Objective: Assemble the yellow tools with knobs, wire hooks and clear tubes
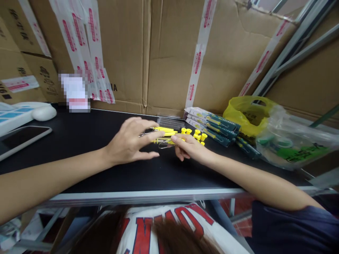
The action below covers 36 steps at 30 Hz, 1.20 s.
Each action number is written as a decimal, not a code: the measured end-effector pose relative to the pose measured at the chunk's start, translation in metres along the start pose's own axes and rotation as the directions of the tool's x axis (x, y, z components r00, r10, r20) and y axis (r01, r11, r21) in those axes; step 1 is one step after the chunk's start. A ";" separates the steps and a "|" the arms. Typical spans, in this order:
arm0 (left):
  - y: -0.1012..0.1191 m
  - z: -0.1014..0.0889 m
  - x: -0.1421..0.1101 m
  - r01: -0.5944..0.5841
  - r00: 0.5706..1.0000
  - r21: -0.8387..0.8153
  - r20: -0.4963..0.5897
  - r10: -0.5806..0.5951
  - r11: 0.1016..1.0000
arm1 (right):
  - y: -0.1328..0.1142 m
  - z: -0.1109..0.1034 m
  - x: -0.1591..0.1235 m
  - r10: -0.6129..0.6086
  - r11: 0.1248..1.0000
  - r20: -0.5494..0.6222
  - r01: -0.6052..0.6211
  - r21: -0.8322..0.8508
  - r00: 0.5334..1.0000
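My left hand [131,143] reaches over the black table [87,141], fingers stretched out, its fingertips on a small pile of yellow-handled metal tools [164,131]. My right hand [188,147] comes in from the right, fingers curled round one yellow tool [162,141] whose wire loop end sticks out toward the left. Several small yellow caps [197,134] lie just behind my right hand.
Packaged tools in green-and-white boxes [212,125] lie at the back right beside a yellow bag [247,114] and a clear plastic bag [288,141]. A tablet [22,137], keyboard and white mouse [43,113] sit at the left. Cardboard boxes [164,53] wall off the back.
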<state>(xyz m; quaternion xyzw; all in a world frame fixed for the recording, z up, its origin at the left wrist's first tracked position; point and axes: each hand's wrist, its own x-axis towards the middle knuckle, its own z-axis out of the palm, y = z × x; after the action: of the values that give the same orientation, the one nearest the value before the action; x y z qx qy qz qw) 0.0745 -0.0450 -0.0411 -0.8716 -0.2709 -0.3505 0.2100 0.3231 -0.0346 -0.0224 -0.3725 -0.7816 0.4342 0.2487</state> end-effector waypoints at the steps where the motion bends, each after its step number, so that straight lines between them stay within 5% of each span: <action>1: 0.002 0.001 0.000 -0.103 0.993 0.010 0.051 0.102 0.995 | 0.000 0.004 -0.001 0.013 1.000 0.021 -0.013 0.015 1.000; 4: 0.005 0.006 -0.001 -0.224 0.967 0.032 0.132 0.218 0.974 | 0.001 0.011 -0.004 0.037 0.999 0.050 -0.039 0.031 0.998; 10: 0.003 0.010 -0.001 -0.200 0.962 0.085 0.206 0.179 0.976 | 0.003 0.012 -0.007 0.051 0.998 0.014 -0.050 -0.038 0.999; 17: 0.004 0.012 -0.003 -0.071 0.979 0.086 0.197 0.052 0.994 | 0.006 0.006 -0.008 -0.073 0.948 -0.184 0.011 -0.319 0.980; 24: 0.002 0.011 -0.001 0.085 0.943 0.033 0.320 -0.091 0.996 | 0.013 0.008 -0.005 -0.120 0.954 -0.093 0.089 -0.287 0.988; 36: -0.002 0.010 -0.004 0.071 0.933 0.060 0.349 -0.087 0.996 | 0.025 0.009 -0.003 -0.206 0.925 -0.072 0.171 -0.340 0.976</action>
<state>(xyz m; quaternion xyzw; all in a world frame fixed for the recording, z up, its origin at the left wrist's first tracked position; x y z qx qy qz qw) 0.0761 -0.0395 -0.0508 -0.9034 -0.3469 -0.1914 0.1641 0.3277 -0.0326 -0.0489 -0.3546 -0.8613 0.2501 0.2643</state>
